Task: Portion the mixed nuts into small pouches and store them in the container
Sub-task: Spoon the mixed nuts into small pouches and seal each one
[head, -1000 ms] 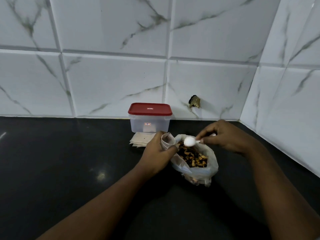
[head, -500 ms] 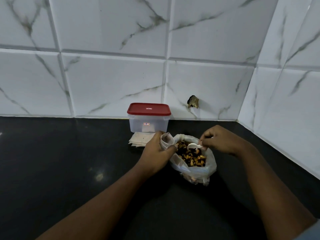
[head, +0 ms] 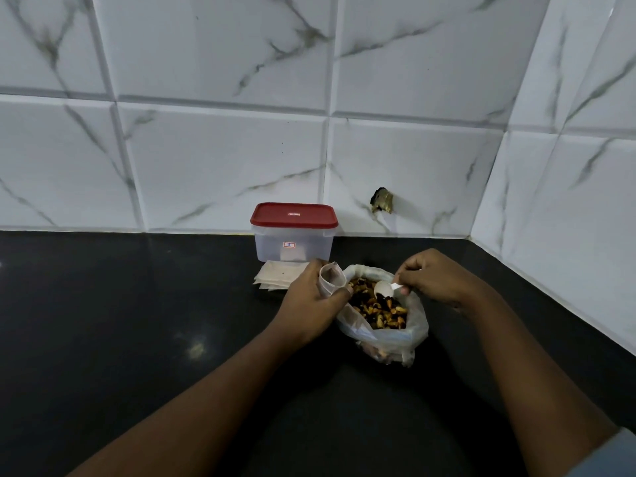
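Head view: crinkled clear plastic bag holds glossy mixed nuts.

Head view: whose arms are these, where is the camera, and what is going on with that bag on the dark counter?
No machine here: a person wears the camera on the head, so you look down at their two arms. The left hand holds a small open pouch. The right hand pinches a white spoon at the mixed nuts in a plastic bag. Behind, on the black counter, stand a red-lidded container, lid on, and a stack of flat pouches.
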Tool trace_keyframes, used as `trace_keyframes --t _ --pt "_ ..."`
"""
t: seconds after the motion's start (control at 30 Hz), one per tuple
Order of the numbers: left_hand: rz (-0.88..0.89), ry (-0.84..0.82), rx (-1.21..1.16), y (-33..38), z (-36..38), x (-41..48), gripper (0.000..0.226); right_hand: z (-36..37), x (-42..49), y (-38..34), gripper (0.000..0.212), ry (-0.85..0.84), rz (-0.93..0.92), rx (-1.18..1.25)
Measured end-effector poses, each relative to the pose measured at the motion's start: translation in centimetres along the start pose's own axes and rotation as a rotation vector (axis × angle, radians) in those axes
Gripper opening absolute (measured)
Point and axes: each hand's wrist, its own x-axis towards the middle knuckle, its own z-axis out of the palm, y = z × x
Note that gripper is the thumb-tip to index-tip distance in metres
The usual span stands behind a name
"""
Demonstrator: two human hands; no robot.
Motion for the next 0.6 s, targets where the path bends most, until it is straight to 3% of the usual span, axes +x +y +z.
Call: trace_keyframes --t 0.3,0.5,0.6 --pt "-0.005 -0.006 -0.006 0.0 0.1 -0.1 0.027 -0.1 1.3 1.7 0.016 -0.051 0.215 0.52" --pt "0.0 -0.002 -0.001 -0.2 0.1 0.0 0.028 0.0 0.4 -0.7 0.01 -0.152 0.022 0.76" --pt "0.011 0.004 -0.017 -0.4 0.1 0.0 0.028 0.9 -0.4 -2.4 0.012 -0.165 -0.101 0.648"
